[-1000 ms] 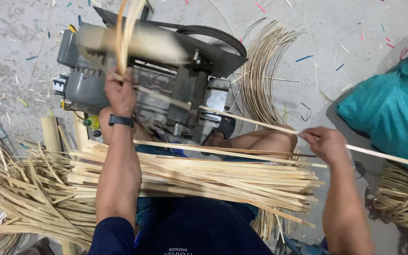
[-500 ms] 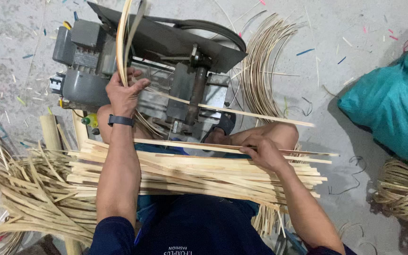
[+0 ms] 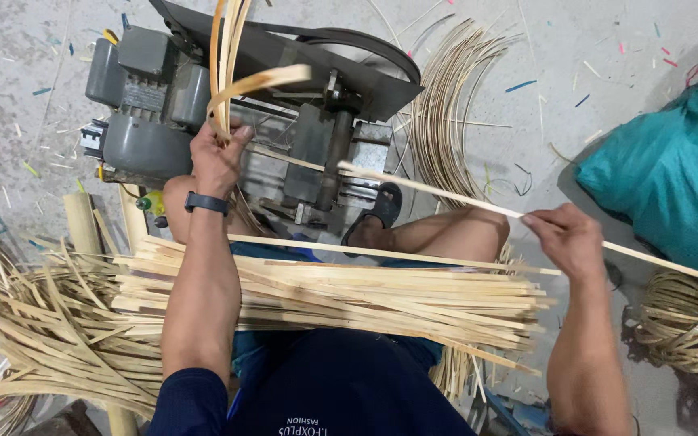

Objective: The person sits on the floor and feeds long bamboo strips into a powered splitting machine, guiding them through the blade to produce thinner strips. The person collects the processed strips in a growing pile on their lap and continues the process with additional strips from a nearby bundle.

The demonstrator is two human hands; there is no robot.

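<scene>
My left hand (image 3: 216, 157), with a dark watch on its wrist, grips a bunch of thin split bamboo strips (image 3: 226, 56) that curve up out of the grey motor-driven machine (image 3: 163, 105). My right hand (image 3: 569, 238) pinches a long pale bamboo strip (image 3: 446, 192) that runs from the machine's middle out to the right edge. A thick bundle of flat bamboo strips (image 3: 349, 295) lies across my lap, under both forearms.
Loose curled strips (image 3: 42, 347) pile up at the lower left. Thin curved slivers (image 3: 446, 105) fan over the concrete floor behind the machine. A teal sack (image 3: 672, 169) sits at the right, with a coiled bundle (image 3: 688, 323) below it. My sandalled foot (image 3: 381, 210) rests beside the machine.
My right hand left the lap bundle and swung out to the right, now pinching a long strip that leads into the machine. My left hand stays on the upright strips.
</scene>
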